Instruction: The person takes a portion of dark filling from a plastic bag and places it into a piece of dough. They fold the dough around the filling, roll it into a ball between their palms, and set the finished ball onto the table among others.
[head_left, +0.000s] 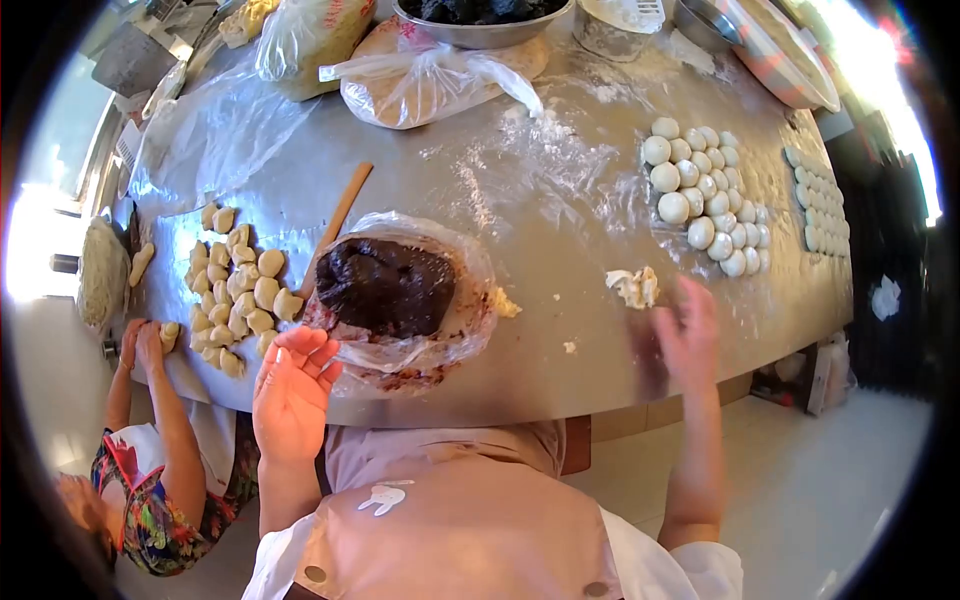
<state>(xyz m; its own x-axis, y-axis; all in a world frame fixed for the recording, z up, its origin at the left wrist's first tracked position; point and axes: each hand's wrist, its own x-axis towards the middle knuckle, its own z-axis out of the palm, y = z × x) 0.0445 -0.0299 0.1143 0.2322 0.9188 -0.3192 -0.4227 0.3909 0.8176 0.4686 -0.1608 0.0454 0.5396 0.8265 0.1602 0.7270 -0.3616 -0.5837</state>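
A dark block of filling [385, 285] lies in an opened clear plastic bag [470, 335] on the steel table. My left hand [292, 390] is raised at the bag's lower left edge, palm up, fingers loosely curled and apart, with nothing visible in it. My right hand [688, 335], smeared a little by motion, is over the table's near edge with its fingers spread. Just left of it lies a crumpled, pale scrap of dough [635, 288], apart from the fingers. Pale dough pieces [238, 290] are clustered to the left of the bag.
Several rows of white dough balls [705, 185] stand at the right, with flatter rounds [822, 205] beyond. A wooden stick [345, 205] lies behind the filling. Bags [400, 95] and a metal bowl [485, 32] line the back. Another person's hands [145, 345] work at the left edge.
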